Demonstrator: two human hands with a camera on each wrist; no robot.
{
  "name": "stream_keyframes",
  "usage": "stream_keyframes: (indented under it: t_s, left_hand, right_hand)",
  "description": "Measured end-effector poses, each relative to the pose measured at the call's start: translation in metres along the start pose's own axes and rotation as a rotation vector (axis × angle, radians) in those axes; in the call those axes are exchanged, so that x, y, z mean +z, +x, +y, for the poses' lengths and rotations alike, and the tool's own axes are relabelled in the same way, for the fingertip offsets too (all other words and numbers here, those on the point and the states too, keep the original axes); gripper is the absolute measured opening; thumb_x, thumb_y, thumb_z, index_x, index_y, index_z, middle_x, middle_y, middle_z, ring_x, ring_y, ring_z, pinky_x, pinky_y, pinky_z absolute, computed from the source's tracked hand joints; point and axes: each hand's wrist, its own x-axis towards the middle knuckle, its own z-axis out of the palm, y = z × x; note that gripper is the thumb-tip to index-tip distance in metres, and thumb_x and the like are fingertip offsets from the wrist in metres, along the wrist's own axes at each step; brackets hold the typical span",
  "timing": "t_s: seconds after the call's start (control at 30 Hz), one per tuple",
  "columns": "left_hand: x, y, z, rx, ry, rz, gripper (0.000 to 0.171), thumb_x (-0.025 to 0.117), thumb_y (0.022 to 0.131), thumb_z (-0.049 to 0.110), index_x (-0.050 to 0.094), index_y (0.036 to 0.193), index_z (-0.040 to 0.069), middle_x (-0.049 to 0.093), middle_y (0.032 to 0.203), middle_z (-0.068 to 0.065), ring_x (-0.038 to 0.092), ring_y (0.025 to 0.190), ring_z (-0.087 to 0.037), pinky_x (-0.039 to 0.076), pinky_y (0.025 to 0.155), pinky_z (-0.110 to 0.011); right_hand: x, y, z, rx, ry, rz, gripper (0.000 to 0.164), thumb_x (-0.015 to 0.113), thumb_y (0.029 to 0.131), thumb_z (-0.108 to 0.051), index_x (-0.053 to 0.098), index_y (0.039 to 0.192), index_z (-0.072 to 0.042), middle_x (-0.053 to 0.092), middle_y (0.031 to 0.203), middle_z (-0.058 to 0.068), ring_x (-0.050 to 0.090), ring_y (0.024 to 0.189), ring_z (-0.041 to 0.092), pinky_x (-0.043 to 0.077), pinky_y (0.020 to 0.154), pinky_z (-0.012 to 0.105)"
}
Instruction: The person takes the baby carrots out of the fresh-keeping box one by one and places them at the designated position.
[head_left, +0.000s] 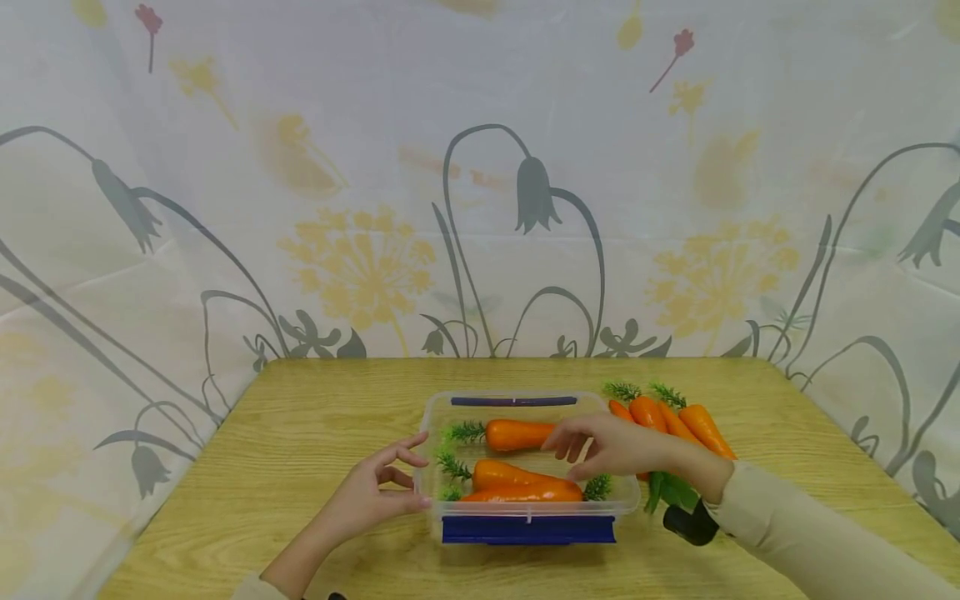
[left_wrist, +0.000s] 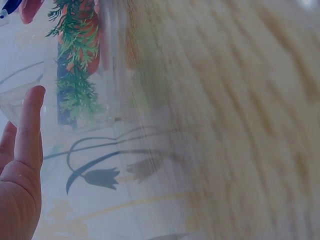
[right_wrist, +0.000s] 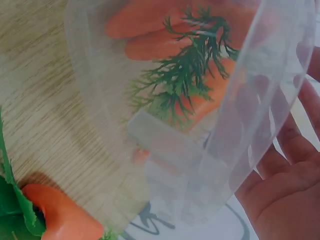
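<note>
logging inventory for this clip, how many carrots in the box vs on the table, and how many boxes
carrots in the clear box: 3 (back one, two at the front)
carrots on the table beside the box: 3 that I can tell apart; the right hand hides part of the pile
clear boxes: 1
total: 7 things

Clear glossy plastic box [head_left: 431,433] with blue plastic clips; smooth, slightly shiny plastic carrots [head_left: 517,433]; matt wood-grain table [head_left: 300,433]; thin printed cloth backdrop [head_left: 375,208].
</note>
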Motion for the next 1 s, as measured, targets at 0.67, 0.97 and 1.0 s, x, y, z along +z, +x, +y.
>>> stream_keyframes:
  t_s: [0.67, 0.97, 1.0]
  left_hand:
    - [0.0, 0.0, -0.001, 0.004, -0.008, 0.003, 0.039, 0.074, 0.08, 0.01, 0.054, 0.109, -0.007, 0.028, 0.149, -0.015, 0.056, 0.092, -0.032, 0.053, 0.076, -0.03]
    - [0.0, 0.0, 0.0, -0.002, -0.015, 0.004, 0.041, 0.075, 0.08, 0.012, 0.054, 0.11, -0.007, 0.026, 0.149, -0.017, 0.056, 0.091, -0.029, 0.054, 0.075, -0.03]
    - [0.0, 0.0, 0.0, -0.003, -0.014, 0.004, 0.041, 0.075, 0.08, 0.012, 0.054, 0.11, -0.007, 0.026, 0.149, -0.017, 0.056, 0.091, -0.028, 0.054, 0.075, -0.03]
  right_hand:
    - [0.006, 0.011, -0.001, 0.035, 0.078, -0.28, 0.036, 0.059, 0.09, -0.013, 0.054, 0.126, -0.007, 0.053, 0.118, 0.0, 0.053, 0.102, 0.013, 0.047, 0.085, 0.027]
    - [0.008, 0.012, -0.003, 0.013, 0.027, -0.233, 0.034, 0.062, 0.089, -0.016, 0.056, 0.122, -0.015, 0.055, 0.113, -0.007, 0.051, 0.1, 0.013, 0.046, 0.085, 0.03]
    - [0.008, 0.011, -0.005, 0.021, 0.021, -0.219, 0.033, 0.063, 0.089, -0.016, 0.056, 0.122, -0.016, 0.055, 0.112, -0.007, 0.051, 0.1, 0.014, 0.046, 0.085, 0.031]
